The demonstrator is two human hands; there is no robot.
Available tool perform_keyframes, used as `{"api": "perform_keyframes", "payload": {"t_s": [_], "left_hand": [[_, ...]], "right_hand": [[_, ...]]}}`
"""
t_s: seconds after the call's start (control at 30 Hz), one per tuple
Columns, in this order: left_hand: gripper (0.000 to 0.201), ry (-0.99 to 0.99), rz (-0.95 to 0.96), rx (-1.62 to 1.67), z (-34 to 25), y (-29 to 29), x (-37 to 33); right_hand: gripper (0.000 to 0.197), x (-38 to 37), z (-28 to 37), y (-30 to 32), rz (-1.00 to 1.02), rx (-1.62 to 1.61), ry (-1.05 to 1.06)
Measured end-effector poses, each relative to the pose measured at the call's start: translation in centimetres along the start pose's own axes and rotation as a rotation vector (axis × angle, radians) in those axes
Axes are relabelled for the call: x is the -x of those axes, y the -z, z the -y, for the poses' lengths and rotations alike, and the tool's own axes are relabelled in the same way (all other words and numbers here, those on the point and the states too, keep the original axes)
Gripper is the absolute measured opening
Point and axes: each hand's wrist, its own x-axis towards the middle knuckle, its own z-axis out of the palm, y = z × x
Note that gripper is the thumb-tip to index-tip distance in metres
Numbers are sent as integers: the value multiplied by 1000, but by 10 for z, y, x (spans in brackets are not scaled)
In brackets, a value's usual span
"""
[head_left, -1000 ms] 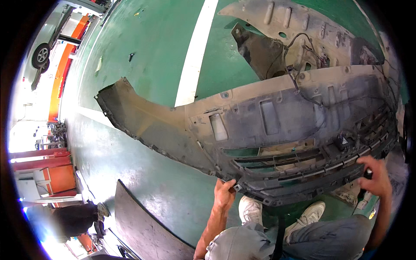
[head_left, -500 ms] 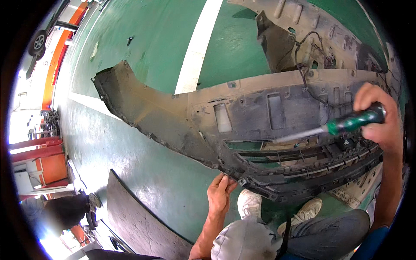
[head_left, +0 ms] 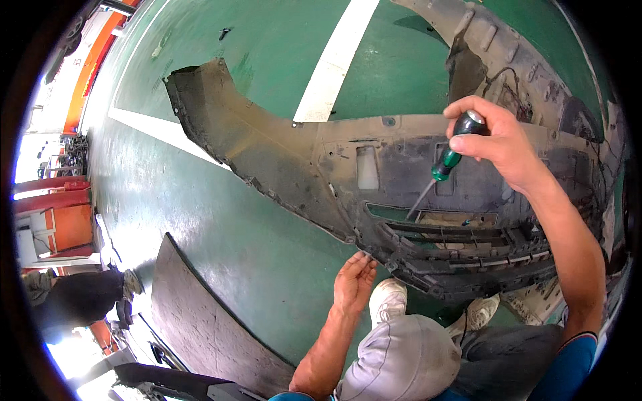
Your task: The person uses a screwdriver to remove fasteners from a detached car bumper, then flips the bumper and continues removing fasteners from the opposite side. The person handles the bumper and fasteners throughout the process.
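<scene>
A dirty dark plastic car bumper cover [head_left: 271,154] lies inner side up on the floor before me, its long left end reaching to the far left. My left hand [head_left: 354,281] pinches the bumper cover's near edge. In my right hand [head_left: 498,144] is a screwdriver [head_left: 449,160] with a green and black handle, held above the cover's middle. Its shaft slants down to the left, and the tip appears over a long slot beside the slatted grille [head_left: 461,238]. Whether the tip touches anything I cannot tell.
Another dusty bumper cover [head_left: 491,37] with loose wiring lies beyond at the far right. A flat grey panel [head_left: 200,321] rests at the near left. Another person's dark-trousered leg [head_left: 83,297] shows at the left edge. A small black piece [head_left: 225,32] lies on the green floor.
My right hand has swung left and upward, tilting the screwdriver more steeply toward the slot. The left hand keeps its grip on the edge. The whole view has shifted slightly.
</scene>
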Motion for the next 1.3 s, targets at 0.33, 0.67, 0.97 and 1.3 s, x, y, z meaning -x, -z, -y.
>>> {"api": "perform_keyframes", "payload": {"t_s": [0.33,0.67,0.97,1.3], "left_hand": [[13,42,7,6,7,8,-8],[9,17,79,143,24,12,-14],[12,80,11,124,20,7,-11],[16,132,31,165,16,10,-9]], "right_hand": [[35,-3,-26,-36,-113,-79,-41],[37,-23,-25,-84,-68,11,0],[37,-29,-32,-89,-89,4,42],[38,-32,-33,-90,-25,13,41]]}}
